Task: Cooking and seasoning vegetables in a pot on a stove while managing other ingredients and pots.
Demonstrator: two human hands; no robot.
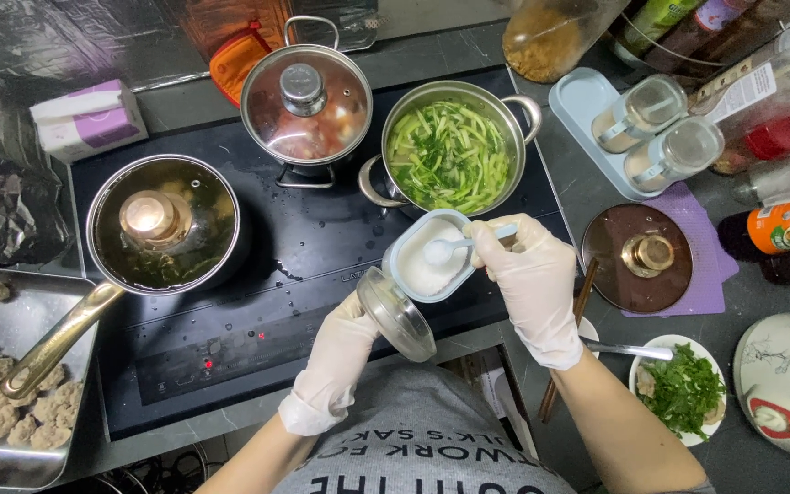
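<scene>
- My left hand sits nearest me, gloved, fingers wrapped under the jar; its hinged clear lid hangs open toward me, below the jar's rim.
- The jar is held over the front edge of the cooktop, tilted a little toward me, white grains filling it.
- My right hand comes in from the right, fingers pinched together on the handle of the spoon.
- The spoon's long axis runs almost level, left to right: its bowl lies left of my fingers, inside the jar and heaped with white grains; the handle end disappears into my glove.
- So the right hand is the one on the spoon, the left only steadies the jar.
- Just beyond the jar, up and slightly right of the spoon bowl, stands the open pot of green strips in broth, its near rim close to the jar's far rim.
- Farther left is a lidded pot; left again, a covered pan.
</scene>
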